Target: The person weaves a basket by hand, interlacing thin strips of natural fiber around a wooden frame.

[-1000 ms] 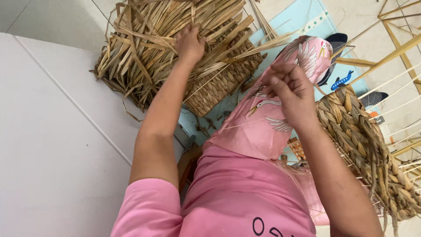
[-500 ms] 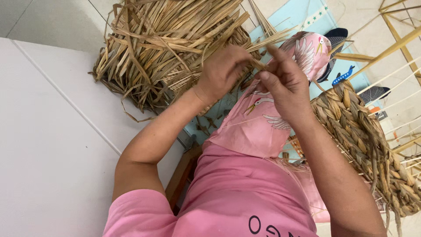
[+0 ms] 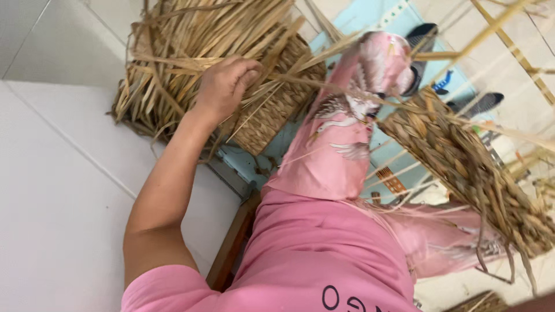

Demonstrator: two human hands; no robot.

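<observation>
- I see open white floor tiles (image 3: pixel 52 190) to the left; the heap of dried straw strips (image 3: pixel 191 52) hems in the top, and a wooden stool edge (image 3: pixel 231 245) sits beneath the pink-clad leg (image 3: pixel 341 150).
- One left hand (image 3: pixel 225 86) is in view, its fingers curled around a few straw strips from the heap.
- I cannot see the right hand.
- Two woven pieces: a small woven basket (image 3: pixel 277 110) just beside the hand, and a braided straw panel (image 3: pixel 468 167) at right.
- A light blue mat (image 3: pixel 370 17) lies underneath.
</observation>
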